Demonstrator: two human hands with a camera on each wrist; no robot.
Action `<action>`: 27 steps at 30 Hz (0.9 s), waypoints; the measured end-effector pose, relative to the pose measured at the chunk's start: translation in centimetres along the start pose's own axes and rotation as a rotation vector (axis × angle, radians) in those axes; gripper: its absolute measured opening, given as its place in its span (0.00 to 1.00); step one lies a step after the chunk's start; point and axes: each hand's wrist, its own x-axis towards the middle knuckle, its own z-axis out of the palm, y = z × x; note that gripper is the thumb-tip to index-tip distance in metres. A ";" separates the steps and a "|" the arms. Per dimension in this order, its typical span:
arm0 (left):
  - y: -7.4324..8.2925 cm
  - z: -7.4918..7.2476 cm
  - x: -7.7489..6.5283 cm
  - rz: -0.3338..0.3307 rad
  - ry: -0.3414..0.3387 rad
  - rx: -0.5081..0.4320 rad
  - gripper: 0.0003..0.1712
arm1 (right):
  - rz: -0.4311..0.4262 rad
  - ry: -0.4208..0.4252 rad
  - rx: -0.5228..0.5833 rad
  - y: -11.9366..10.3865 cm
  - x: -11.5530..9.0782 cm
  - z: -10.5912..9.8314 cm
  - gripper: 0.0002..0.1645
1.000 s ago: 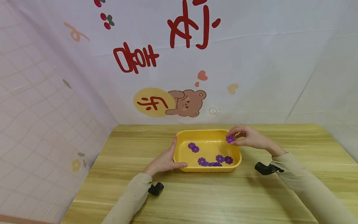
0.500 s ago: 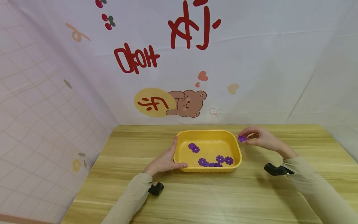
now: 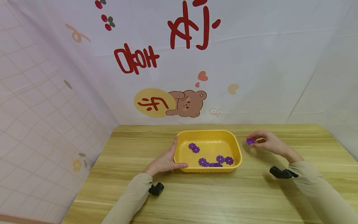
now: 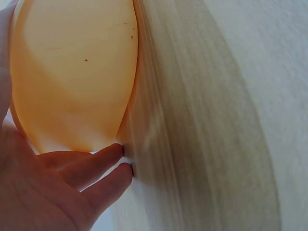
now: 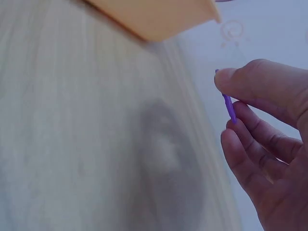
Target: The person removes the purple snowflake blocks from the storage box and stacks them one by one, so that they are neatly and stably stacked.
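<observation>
A yellow plastic basin (image 3: 212,169) stands on the wooden table. My left hand (image 3: 165,160) holds its left end, thumb over the front rim and the other fingers along the outer wall. In the left wrist view those fingertips (image 4: 118,150) meet the wall low down. To the right of the basin, my right hand (image 3: 267,141) pinches a purple snowflake disc (image 3: 250,142) between thumb and fingers. The right wrist view shows that disc (image 5: 229,107) edge-on, above the table. Several similar purple discs (image 3: 202,161) lie in the basin, mostly along its near side.
The wooden table (image 3: 207,196) runs back to a white cloth wall (image 3: 260,77) with red characters and a printed bear (image 3: 190,104). A gridded cloth (image 3: 42,124) hangs at the left. Each wrist wears a black camera mount (image 3: 282,173).
My right hand has carried the purple disc from over the basin's right rim out to the right and slightly lower. My left hand and the basin have stayed in place.
</observation>
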 end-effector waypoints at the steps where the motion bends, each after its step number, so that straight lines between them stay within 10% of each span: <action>1: 0.0 0.0 0.0 0.000 0.000 0.000 0.71 | 0.001 0.006 -0.005 0.2 -0.1 0.0 0.15; 27: 0.1 0.0 0.0 -0.017 -0.004 0.004 0.71 | 0.221 0.111 -0.080 3.2 -3.9 -2.2 0.19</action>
